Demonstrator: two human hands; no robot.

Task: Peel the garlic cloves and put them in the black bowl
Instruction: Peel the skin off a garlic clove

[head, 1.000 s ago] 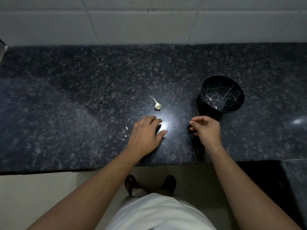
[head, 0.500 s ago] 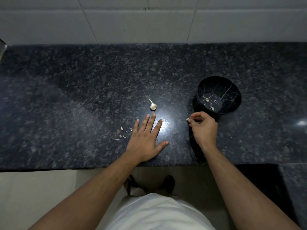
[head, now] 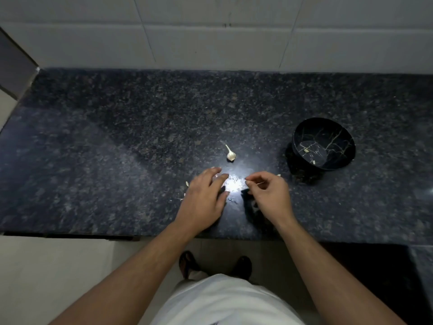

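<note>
Fingers point(head: 216, 178) of left hand point(head: 203, 202): extended, slightly spread, lying flat-ish over the granite countertop point(head: 117, 148), tips near the bright glare spot point(head: 232, 184). Nothing visibly gripped. Cannot tell if sth sits under the palm.

Right hand point(head: 271, 195): fingers curled, thumb + index pinched together on a thin pale sliver point(head: 260, 183) that pokes out to the right of the pinch. Looks like garlic skin or a stem bit, too small to confirm. Hand hovers just right of the glare spot, near the left hand but not touching it.

Garlic piece w/ stem point(head: 230, 154): lies on the counter just beyond both hands, stem pointing back-left, free of either hand.

Black bowl point(head: 324, 132): black w/ gold crack-line pattern, upright on the counter, to the right of and beyond the right hand, apart from it. Inside: two small pale cloves, one point(head: 305, 150) near the centre of the floor, one point(head: 313, 162) by the near wall.

Peel scraps point(head: 186, 184): few pale flakes on the counter just left of the left hand. One more pale bit point(head: 278, 175) just beyond the right-hand knuckles.

Bkgd: white tiled wall point(head: 210, 31) behind the counter. Person's white garment point(head: 225, 301) and dark footwear point(head: 187, 263) at the bottom of view.
</note>
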